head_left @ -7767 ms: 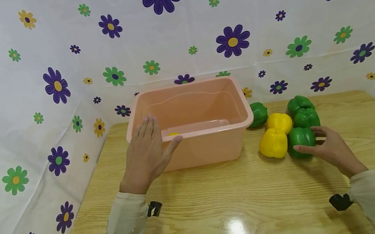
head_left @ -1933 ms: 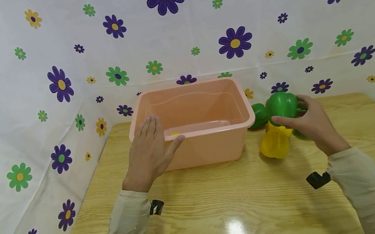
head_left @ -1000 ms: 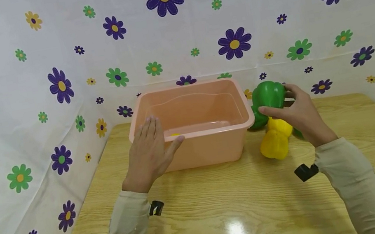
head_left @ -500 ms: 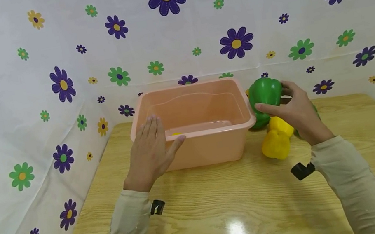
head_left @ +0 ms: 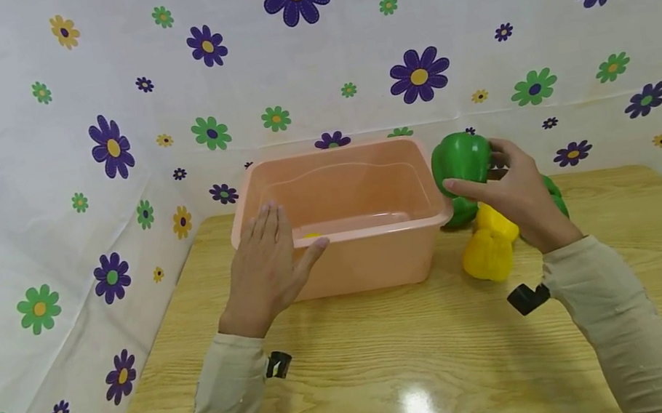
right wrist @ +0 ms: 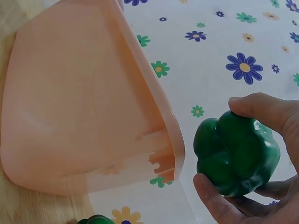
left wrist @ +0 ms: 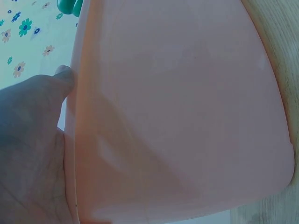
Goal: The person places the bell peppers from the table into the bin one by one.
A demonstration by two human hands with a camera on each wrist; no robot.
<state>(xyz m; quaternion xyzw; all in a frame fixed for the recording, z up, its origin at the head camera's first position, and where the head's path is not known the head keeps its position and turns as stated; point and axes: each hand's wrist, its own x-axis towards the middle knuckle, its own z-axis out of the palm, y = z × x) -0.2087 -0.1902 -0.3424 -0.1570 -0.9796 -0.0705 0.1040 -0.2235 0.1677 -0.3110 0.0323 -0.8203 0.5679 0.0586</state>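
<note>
My right hand [head_left: 517, 192] grips a green bell pepper [head_left: 461, 161] and holds it raised by the right rim of a pink plastic tub [head_left: 357, 264]. In the right wrist view the thumb and fingers spread round this bell pepper [right wrist: 236, 154], apart from the tub's rim. My left hand [head_left: 262, 270] lies over the tub's front left rim, fingers straight and thumb spread along the edge. The left wrist view has the thumb [left wrist: 63, 77] at the rim. A bit of something yellow [head_left: 312, 236] shows inside the tub.
Right of the tub, two yellow bell peppers [head_left: 487, 256] lie touching on the wooden table [head_left: 359, 364]. Behind them another green pepper [head_left: 460, 213] sits against the tub, and more green [head_left: 555, 193] shows behind my right hand. A flowered cloth [head_left: 304, 56] hangs behind.
My right hand has picked up the front green bell pepper from the group, lifted it and carried it left to the tub's right rim. My left hand has stayed on the rim.
</note>
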